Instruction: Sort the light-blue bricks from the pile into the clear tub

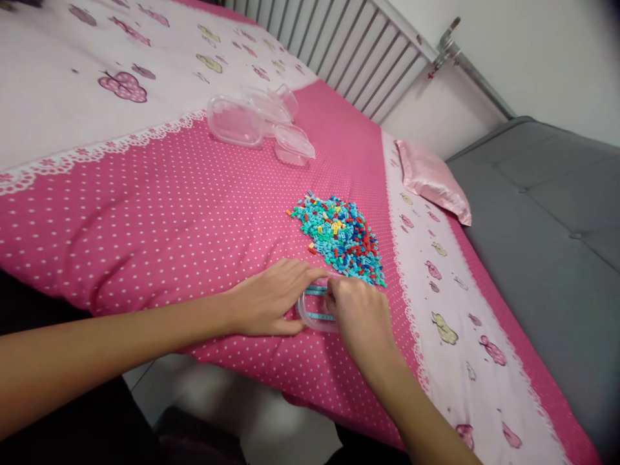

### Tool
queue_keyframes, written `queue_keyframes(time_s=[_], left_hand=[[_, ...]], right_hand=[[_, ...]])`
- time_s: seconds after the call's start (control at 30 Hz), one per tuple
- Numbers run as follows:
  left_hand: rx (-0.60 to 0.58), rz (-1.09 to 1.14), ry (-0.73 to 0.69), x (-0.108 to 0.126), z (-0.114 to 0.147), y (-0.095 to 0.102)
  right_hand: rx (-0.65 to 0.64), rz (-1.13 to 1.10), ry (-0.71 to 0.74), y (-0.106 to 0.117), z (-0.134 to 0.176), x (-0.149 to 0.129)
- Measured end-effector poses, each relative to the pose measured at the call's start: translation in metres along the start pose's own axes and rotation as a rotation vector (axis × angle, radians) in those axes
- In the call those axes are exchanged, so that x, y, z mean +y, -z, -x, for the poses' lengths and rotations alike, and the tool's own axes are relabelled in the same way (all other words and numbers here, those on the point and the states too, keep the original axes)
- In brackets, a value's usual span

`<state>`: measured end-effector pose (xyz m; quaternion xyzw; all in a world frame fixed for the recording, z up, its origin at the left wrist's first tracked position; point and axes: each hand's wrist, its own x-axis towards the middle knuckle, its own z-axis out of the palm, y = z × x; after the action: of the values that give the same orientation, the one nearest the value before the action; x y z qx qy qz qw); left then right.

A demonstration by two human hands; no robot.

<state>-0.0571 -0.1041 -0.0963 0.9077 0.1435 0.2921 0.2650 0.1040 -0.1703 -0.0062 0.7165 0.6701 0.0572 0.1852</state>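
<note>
Container (316, 325) on bed (169, 226), near bright pieces (339, 236): left hand (271, 300) clamped on its side; right hand (362, 313) curled over, grip unclear.

No text, label, brand, number or sign is showing readably anywhere. Blue strips (320, 317) in the tub (317, 326) are bearing tiny pale marks, too small for telling whether they are forming letters or digits.
</note>
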Motion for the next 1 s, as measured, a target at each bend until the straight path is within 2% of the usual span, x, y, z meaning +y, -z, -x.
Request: queue_keyframes(time_s=[0.3, 0.53, 0.63, 1.0], left_hand=[[0.0, 0.0, -0.004, 0.0, 0.0, 0.001], [-0.003, -0.009, 0.012, 0.0, 0.001, 0.0], [0.0, -0.005, 0.011, 0.0, 0.001, 0.0], [0.003, 0.011, 0.002, -0.001, 0.0, 0.001]], right_hand=[[0.008, -0.065, -0.037, -0.001, -0.003, 0.002], [0.074, -0.178, -0.116, 0.01, 0.013, 0.035], [0.067, -0.235, -0.107, 0.013, 0.019, 0.043], [0.067, -0.223, -0.064, 0.0, 0.016, 0.025]])
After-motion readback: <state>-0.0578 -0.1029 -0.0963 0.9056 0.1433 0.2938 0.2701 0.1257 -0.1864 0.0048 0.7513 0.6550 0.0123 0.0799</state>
